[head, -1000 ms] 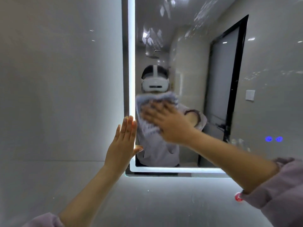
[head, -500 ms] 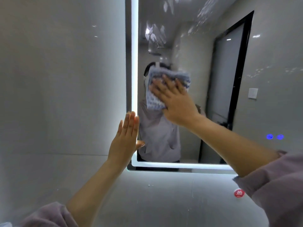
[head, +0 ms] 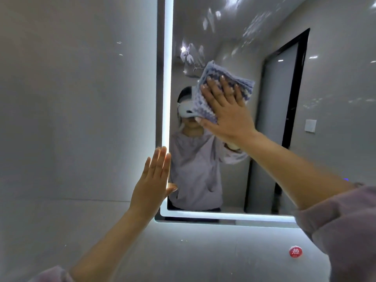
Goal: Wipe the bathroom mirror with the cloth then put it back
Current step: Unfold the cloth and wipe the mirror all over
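Head view: right hand (head: 225, 112), fingers spread flat, presses the cloth (head: 242, 84) against the mirror (head: 234, 47) to wipe it; left hand (head: 152, 180), fingers straight together, braces at its lit edge, likely for balance

A mirror (head: 168, 78) with a glowing rim hangs on a grey wall (head: 81, 98). A blue-and-white cloth (head: 205, 102) is pressed to the glass by a flat right hand (head: 227, 115). The left hand (head: 152, 184) rests flat on the mirror's left edge, and a round red sticker (head: 295, 251) sits on the wall below.
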A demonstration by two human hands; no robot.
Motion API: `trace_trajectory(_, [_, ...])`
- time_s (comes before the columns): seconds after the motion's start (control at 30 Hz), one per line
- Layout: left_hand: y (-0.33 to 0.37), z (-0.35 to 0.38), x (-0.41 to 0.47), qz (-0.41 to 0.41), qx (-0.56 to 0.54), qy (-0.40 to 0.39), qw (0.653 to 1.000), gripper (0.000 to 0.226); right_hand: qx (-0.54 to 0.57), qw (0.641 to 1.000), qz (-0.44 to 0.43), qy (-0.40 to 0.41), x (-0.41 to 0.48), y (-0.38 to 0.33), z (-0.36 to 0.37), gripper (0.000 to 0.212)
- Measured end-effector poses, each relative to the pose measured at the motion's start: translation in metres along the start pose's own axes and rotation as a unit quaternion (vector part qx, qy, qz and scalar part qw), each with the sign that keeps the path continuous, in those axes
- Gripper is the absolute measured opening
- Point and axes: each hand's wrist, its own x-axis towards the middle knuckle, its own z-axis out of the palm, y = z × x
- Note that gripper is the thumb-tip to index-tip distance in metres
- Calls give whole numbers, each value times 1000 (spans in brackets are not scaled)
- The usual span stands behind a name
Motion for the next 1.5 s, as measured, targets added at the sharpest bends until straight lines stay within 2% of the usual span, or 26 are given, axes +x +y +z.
trace_trajectory(0.1, [-1,-8,3,0,-60,31,998,76,-36,994,-89,-56,-35,-17,11,77])
trace_trajectory(0.17, [-3,-19,15,-26,-92,56,994,73,-32,986,-137,-93,-55,-20,17,74])
trace_trajectory(0.3, [-10,-38,59,-68,-114,117,984,67,-3,981,-162,-105,-47,-5,9,55])
trace_trajectory(0.5, [-7,-53,102,-58,-125,149,979,72,0,1000,-20,5,2,26,-12,51])
trace_trajectory(0.63, [-5,-44,104,-45,-107,149,982,72,-4,999,10,43,3,28,-7,54])
trace_trajectory(0.7, [-5,-38,103,-40,-107,154,981,72,-20,999,-9,41,-2,23,-1,54])
trace_trajectory(0.8, [-2,-35,104,-46,-131,164,977,71,-45,995,-89,27,-6,25,1,54])
trace_trajectory(0.9, [-3,-31,104,-46,-147,164,974,69,-53,992,-112,16,1,32,-3,54])
trace_trajectory(0.97, [-6,-28,103,-42,-128,156,979,68,-45,995,-76,38,23,39,-9,54])
trace_trajectory(1.07, [-8,-24,103,-38,-106,147,983,68,0,997,31,74,64,46,-19,56])
trace_trajectory(1.13, [-7,-24,104,-45,-113,157,980,68,-5,996,53,78,70,37,-16,56])
trace_trajectory(1.2, [-6,-24,104,-48,-125,172,976,68,-18,998,-3,65,59,27,-11,55])
trace_trajectory(1.3, [-6,-24,105,-45,-146,193,969,67,-58,988,-145,12,39,24,-10,53])
trace_trajectory(1.37, [-6,-23,105,-45,-157,191,968,67,-72,978,-194,-14,38,31,-17,54])
trace_trajectory(1.43, [-6,-21,105,-47,-145,183,971,67,-88,976,-201,-8,50,45,-28,54])
trace_trajectory(1.5, [-7,-19,105,-48,-132,173,975,67,-72,990,-118,28,69,62,-39,54])
